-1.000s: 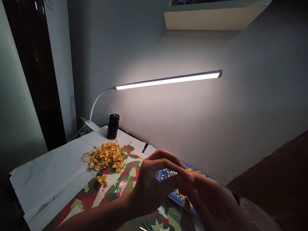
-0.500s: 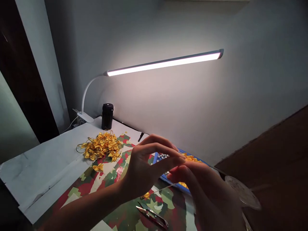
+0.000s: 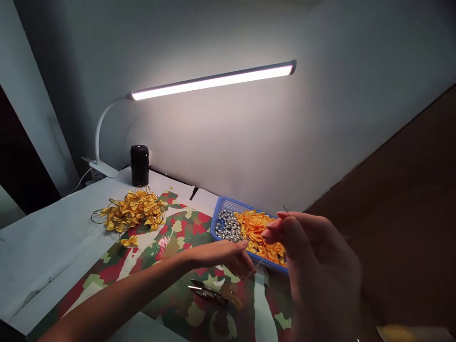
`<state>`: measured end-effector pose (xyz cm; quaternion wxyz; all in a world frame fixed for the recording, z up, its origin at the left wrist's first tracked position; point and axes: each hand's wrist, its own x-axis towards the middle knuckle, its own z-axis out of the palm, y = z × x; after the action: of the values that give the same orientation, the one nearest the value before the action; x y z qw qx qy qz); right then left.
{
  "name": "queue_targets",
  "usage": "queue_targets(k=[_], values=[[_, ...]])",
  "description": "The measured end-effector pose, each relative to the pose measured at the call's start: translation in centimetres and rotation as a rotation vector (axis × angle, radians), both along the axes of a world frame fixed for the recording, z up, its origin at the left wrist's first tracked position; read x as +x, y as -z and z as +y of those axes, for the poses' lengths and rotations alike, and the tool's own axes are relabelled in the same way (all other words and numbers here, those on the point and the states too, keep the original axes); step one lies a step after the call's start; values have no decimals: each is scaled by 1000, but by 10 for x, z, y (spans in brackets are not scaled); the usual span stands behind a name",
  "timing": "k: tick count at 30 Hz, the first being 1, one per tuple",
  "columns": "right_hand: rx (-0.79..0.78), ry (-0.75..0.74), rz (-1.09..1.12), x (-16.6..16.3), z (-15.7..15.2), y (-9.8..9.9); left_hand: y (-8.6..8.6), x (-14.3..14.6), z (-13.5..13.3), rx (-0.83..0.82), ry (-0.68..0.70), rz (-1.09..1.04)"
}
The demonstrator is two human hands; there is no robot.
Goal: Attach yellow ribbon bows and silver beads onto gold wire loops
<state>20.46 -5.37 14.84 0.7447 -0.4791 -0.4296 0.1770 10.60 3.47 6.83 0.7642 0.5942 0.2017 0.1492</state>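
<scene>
My right hand [image 3: 313, 251] is raised in front of a blue basket [image 3: 223, 204], thumb and forefinger pinched on a thin needle [image 3: 285, 209] whose tip sticks up above the fingers. A pale thread [image 3: 253, 270] runs down from it towards my left hand [image 3: 228, 254], which is low over the table beside the basket, fingers curled on the thread. The basket holds silver beads [image 3: 228, 227] on its left and orange ribbon bows [image 3: 258, 230] on its right. Small snips [image 3: 206, 290] lie on the table just below my left hand.
A heap of finished gold bows on gold cord [image 3: 130, 211] lies at the left on a camouflage-patterned sheet [image 3: 160, 256]. A black cylinder [image 3: 139, 165] and a lit clamp lamp [image 3: 213, 80] stand at the back. A brown board [image 3: 409, 199] rises at the right.
The view has swung down and right, uncovering the basket. My left hand dropped from in front of my right hand to the table by the basket; the right hand rose slightly.
</scene>
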Motion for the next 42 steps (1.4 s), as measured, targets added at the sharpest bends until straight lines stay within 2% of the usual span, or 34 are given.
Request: queue_targets(k=[6,9,13,18,23,30,35,39,42], values=[[93,-30,-16,19,4,4,19,-17,-21,-198,11,45],[105,-57,-20,21,5,5,25,-31,-37,-350,-103,-3],[94,-52,-3,19,2,4,34,-44,-62,-425,-220,-90],[103,-9,-6,18,-6,1,44,-56,-88,-420,-315,-207],[112,29,-36,14,-11,3,46,-73,-102,-411,-376,-175],[-60,-72,-21,12,-21,33,52,-103,-105,-381,-426,-117],[-145,-10,67,15,-39,54,56,-119,-108,-406,-364,-165],[-126,47,157,12,-48,67,56,-127,-110,-420,-275,-242],[-109,87,219,11,-49,76,55,-131,-113,-430,-240,-216]])
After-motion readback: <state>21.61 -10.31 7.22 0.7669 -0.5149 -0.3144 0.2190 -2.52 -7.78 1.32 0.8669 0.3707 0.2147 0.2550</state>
